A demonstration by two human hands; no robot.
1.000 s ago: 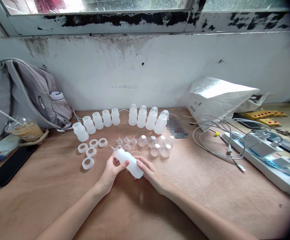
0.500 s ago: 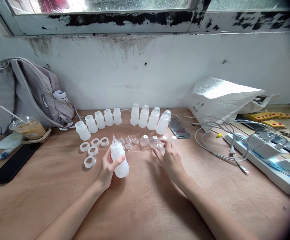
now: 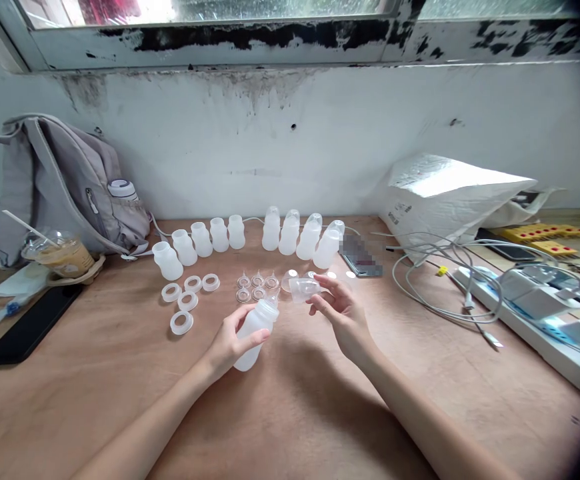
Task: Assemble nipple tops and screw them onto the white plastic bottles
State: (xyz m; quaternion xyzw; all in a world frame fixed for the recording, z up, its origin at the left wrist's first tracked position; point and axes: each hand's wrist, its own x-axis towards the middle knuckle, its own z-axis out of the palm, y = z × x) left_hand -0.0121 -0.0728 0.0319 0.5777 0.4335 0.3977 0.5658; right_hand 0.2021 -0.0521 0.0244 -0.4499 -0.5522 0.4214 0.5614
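Btl in L hand, clear cap in R hand.

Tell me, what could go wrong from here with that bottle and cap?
The left hand holds the baby bottle tilted, so it might slip.

The right hand holds the clear domed cap close to the teat at the bottle's mouth, and could knock it.

Loose teats lie nearby on the table; a bump might scatter them.

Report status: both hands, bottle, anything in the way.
Left hand gripping bottle, tilted, nipple on top. Right hand holding clear cap, apart from bottle. Nothing visible between clear cap and nipple.
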